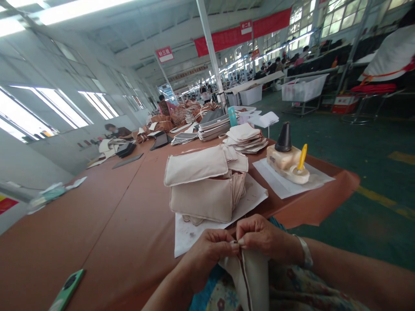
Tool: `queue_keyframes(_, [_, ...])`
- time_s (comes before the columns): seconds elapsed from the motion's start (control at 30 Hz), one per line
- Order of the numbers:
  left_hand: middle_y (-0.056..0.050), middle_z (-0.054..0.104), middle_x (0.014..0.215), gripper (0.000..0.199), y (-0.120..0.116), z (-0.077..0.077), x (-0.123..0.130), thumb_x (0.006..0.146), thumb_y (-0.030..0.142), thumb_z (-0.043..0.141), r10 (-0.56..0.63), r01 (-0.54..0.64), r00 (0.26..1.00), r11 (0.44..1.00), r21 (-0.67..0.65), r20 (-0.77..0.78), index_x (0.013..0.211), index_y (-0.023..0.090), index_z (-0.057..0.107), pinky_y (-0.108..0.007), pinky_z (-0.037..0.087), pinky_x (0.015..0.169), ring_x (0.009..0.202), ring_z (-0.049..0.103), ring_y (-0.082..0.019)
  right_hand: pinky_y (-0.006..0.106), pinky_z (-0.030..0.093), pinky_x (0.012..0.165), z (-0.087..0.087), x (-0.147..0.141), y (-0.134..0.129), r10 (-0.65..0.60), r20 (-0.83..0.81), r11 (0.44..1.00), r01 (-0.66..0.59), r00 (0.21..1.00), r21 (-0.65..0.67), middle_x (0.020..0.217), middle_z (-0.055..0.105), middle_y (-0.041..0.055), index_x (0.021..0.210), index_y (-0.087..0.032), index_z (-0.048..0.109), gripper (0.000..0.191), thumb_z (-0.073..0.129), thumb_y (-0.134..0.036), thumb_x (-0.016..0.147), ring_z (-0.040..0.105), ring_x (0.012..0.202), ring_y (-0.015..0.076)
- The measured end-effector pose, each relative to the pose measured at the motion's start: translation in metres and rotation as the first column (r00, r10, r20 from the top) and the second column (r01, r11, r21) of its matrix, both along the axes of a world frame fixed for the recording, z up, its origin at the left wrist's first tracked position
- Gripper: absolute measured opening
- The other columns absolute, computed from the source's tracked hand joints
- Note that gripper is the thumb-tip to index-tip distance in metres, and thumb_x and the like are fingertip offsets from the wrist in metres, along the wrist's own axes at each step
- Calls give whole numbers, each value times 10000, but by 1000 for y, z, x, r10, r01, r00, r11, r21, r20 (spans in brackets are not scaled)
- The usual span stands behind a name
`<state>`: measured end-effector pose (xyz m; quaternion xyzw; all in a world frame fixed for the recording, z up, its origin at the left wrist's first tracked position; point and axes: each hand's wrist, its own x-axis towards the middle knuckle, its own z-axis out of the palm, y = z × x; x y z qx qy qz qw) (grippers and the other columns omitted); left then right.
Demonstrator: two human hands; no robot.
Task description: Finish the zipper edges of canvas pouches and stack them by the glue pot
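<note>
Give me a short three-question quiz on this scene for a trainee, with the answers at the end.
1. True or false: the left hand and the right hand both pinch the top edge of the beige panel.

2. What does the beige stack sit on?
A. White paper
B. A metal tray
C. The floor

3. What is the green object lying on the table to the left of the hands?

Key: 1 true; 2 A; 3 a phone.
</note>
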<state>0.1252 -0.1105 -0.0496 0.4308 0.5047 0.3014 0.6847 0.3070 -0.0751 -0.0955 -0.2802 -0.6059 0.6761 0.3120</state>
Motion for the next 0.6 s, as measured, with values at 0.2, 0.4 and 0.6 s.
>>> queue_keyframes(0.2, [-17,601,586,207,7,-7,-5,614,281,766,-44,46,996,999,19,-72,669,93,697,-222,294,560,547,438,-98,211,294,534,1,3,2,-15,9,998,14,1000,54,606,511,-23,684,-120,595,149,603,-256,745,393,578,101])
queue_keyframes(0.4, [16,519,598,275,5,-10,-11,728,354,736,-106,126,974,988,89,-199,703,86,680,-223,247,538,560,362,-85,220,356,581,8,9,-2,-4,67,986,-7,998,164,716,564,-14,827,-125,619,145,651,-261,790,451,639,112])
queue_keyframes(0.6, [39,456,591,207,1,-14,-13,771,280,668,-102,159,940,975,153,-325,705,85,667,-229,192,513,570,303,-81,208,351,548,11,8,-3,19,112,979,-42,993,200,687,568,-25,842,-124,640,80,647,-176,783,467,615,105])
